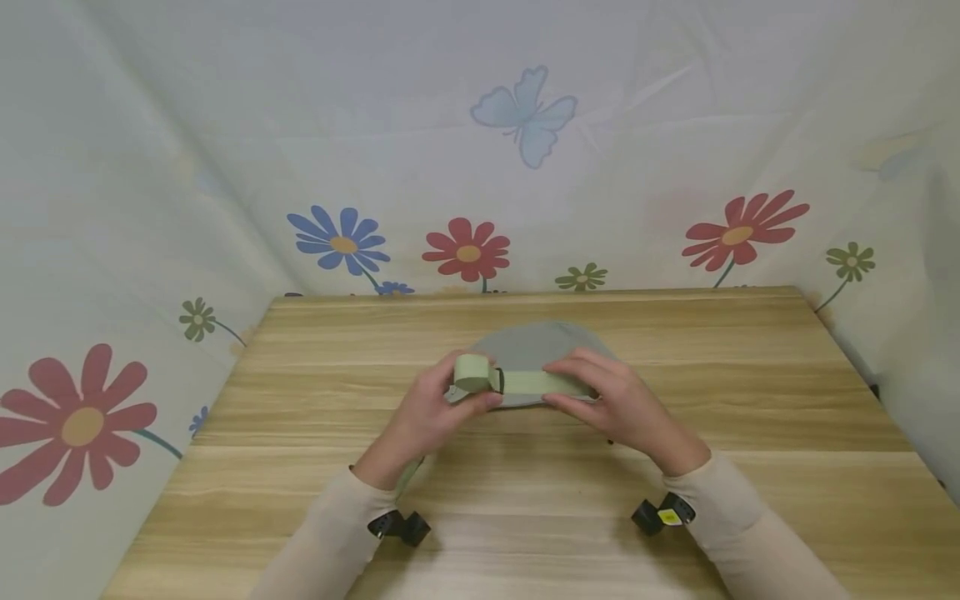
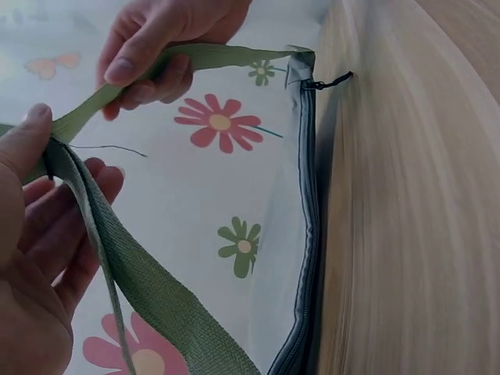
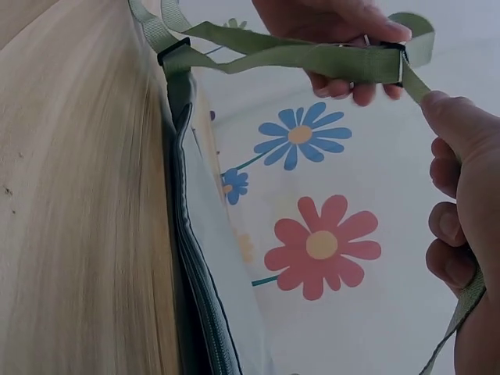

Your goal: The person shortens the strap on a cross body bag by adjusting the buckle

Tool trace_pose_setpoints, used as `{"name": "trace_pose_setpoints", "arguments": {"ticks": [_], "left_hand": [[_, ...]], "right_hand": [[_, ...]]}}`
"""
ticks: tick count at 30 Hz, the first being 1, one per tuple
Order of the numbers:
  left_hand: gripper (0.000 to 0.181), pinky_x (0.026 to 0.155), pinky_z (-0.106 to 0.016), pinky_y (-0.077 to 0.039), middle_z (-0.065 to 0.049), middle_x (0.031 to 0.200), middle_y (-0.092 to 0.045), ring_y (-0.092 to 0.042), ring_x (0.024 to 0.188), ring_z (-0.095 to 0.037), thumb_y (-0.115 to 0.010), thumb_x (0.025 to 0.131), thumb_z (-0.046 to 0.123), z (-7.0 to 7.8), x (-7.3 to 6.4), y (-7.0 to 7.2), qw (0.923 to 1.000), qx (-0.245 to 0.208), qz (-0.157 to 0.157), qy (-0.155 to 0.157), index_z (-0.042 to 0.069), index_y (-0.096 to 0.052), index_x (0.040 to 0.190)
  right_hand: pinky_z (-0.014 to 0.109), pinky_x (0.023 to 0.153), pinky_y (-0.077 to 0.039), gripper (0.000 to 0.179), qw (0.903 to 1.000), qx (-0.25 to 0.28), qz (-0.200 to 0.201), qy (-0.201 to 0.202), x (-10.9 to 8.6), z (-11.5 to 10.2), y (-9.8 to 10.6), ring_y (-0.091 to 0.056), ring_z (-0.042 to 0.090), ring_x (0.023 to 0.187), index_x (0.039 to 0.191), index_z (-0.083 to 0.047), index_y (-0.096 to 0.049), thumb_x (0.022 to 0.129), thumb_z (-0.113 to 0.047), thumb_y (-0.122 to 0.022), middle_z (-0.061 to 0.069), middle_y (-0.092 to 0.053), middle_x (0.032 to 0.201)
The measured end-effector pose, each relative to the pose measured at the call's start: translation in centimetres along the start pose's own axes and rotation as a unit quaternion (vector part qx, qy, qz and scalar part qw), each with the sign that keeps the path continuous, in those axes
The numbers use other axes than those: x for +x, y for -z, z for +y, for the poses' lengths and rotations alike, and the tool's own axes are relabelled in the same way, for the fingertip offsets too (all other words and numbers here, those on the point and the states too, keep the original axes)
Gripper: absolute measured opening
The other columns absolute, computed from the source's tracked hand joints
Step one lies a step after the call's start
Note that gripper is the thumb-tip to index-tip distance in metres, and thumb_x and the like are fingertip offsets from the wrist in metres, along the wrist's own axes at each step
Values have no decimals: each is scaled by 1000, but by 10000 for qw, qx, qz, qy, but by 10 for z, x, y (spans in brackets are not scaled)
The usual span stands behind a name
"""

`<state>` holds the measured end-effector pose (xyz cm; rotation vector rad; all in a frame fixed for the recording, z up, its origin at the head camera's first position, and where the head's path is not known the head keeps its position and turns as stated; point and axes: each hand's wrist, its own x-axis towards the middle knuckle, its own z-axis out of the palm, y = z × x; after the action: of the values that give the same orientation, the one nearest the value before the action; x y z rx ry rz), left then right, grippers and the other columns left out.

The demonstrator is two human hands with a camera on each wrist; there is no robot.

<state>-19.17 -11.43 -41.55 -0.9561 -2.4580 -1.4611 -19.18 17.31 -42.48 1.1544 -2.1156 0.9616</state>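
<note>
Light green woven webbing strap (image 1: 534, 382), stretched flat across the near edge of a grey rounded fabric pouch (image 1: 534, 346) with a dark zipper along its rim, lying mid-worktop. Looped at its left end into a small roll beside a black plastic slider buckle (image 1: 500, 381). Left hand (image 1: 431, 410): grip closed on the strap's rolled end, thumb pressed on top, fingers curled beneath. Right hand (image 1: 618, 404): grip pinching the strap's right stretch, fingers laid over it. More strap trailing down past the left wrist. All resting on a light wooden plank-pattern worktop (image 1: 750, 392). Behind and to both sides, a pale cloth backdrop (image 1: 225, 125) printed with red and blue flowers and a blue butterfly.
</note>
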Motion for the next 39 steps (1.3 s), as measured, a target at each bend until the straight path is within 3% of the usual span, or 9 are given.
{"name": "trace_pose_setpoints", "arguments": {"ticks": [4,8,14,26,31,39], "left_hand": [[37,99,-40,-61,-8,116,-77,-71,108,-20,-82,97,17,-1,1,-2,9984,377,-262,323,5,-67,129],[37,105,-48,-60,-9,121,-76,-72,116,-26,-83,96,14,-1,0,-2,9974,453,-479,284,5,-66,128],[36,99,-39,-62,-7,117,-74,-70,109,-19,-82,96,10,-4,-2,-1,9984,207,-518,124,7,-66,128],[25,91,-31,-61,-7,112,-75,-67,101,-13,-81,96,6,-6,2,-9,9950,195,-558,-806,7,-70,119],[27,84,-28,-61,-8,116,-74,-67,97,-12,-82,96,7,-6,3,-11,9924,387,-510,-1052,8,-72,121],[25,74,-23,-53,-4,111,-71,-59,90,-13,-84,95,12,-3,7,-10,9837,949,-608,-1398,9,-74,118]], "right_hand": [[20,72,-51,38,9999,35,52,-121,-1,0,-1,-62,10,85,117,-6,-76,106,-41,-67,4,-74,105],[20,72,-51,37,9997,84,117,-212,-2,0,-2,-62,11,85,118,-7,-76,106,-40,-68,4,-74,105],[18,69,-50,38,9995,175,114,-227,-1,-2,-2,-61,9,82,116,-7,-77,105,-42,-69,4,-74,104],[15,60,-47,39,9985,285,252,402,5,-2,-12,-57,7,69,112,-3,-78,106,-39,-68,4,-73,97],[15,60,-49,37,9976,361,268,532,7,-3,-13,-58,8,68,114,-2,-79,105,-36,-70,4,-74,96],[13,59,-48,35,9976,499,-21,473,8,-3,-15,-58,8,68,118,-3,-78,103,-34,-72,4,-74,97]]}}
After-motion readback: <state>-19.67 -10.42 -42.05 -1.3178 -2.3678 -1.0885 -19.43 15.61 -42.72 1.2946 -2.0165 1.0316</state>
